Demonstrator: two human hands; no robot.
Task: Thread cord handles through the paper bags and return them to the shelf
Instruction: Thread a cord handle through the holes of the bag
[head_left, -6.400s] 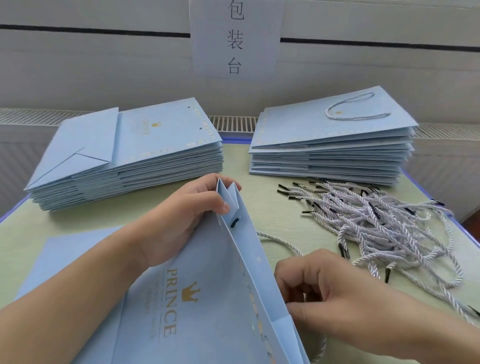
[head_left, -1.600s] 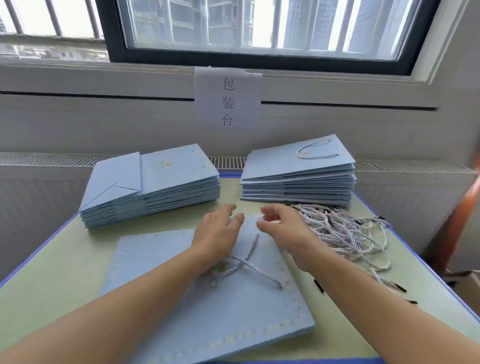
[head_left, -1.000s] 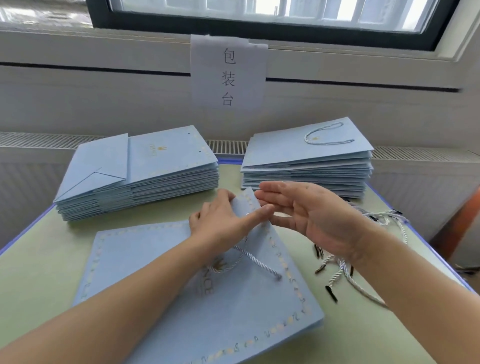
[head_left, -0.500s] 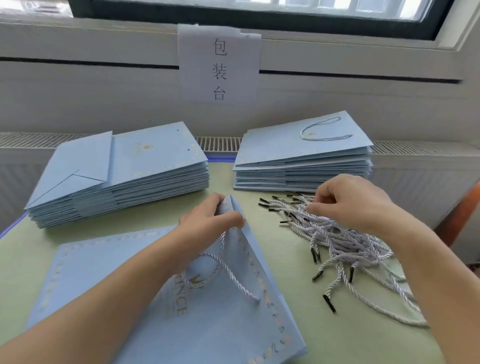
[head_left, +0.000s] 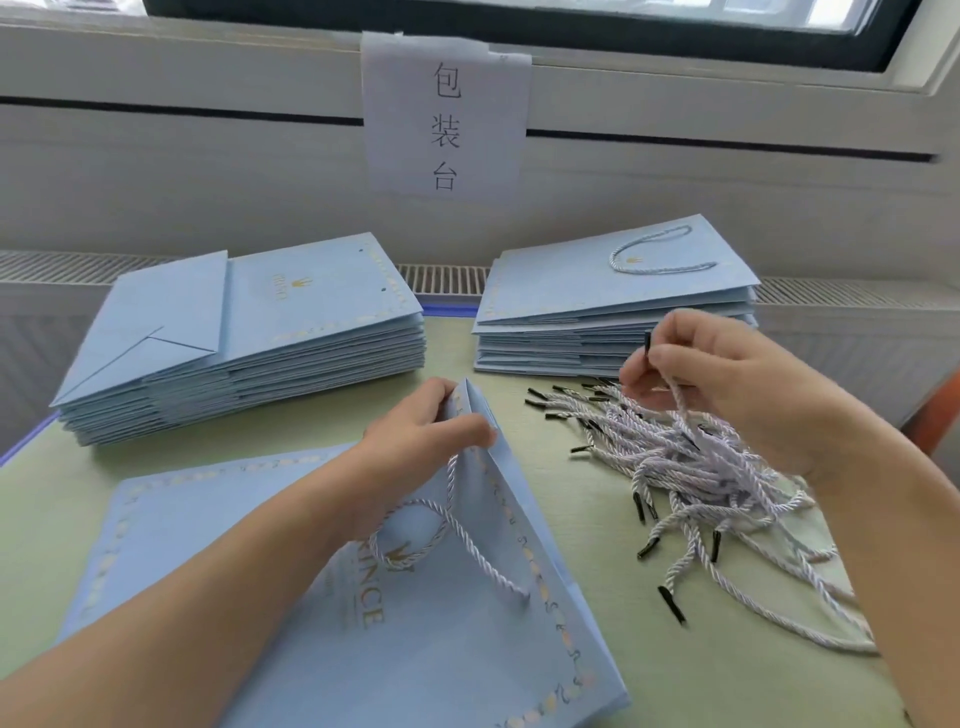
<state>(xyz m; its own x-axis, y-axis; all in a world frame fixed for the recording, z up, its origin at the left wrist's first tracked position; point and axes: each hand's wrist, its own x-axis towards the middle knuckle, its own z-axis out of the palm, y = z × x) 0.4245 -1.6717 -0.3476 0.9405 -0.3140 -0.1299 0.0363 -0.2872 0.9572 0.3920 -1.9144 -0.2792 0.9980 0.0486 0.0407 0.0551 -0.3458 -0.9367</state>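
Centre of the frame: the left hand (head_left: 426, 423) pinches the upper edge of a light-blue paper bag (head_left: 441, 623), lifting that edge off the green table (head_left: 649, 649); 1 cord handle (head_left: 457, 535) lies looped on its face. Centre right: the right hand (head_left: 727, 384) pinches 1 cord (head_left: 675, 400) just below its black tip, above the loose cord pile (head_left: 701, 467); how many fingers close on it appears unclear. 2 bag stacks sit behind: unthreaded stack (head_left: 249, 332) upper left, threaded stack (head_left: 613, 296) upper right.
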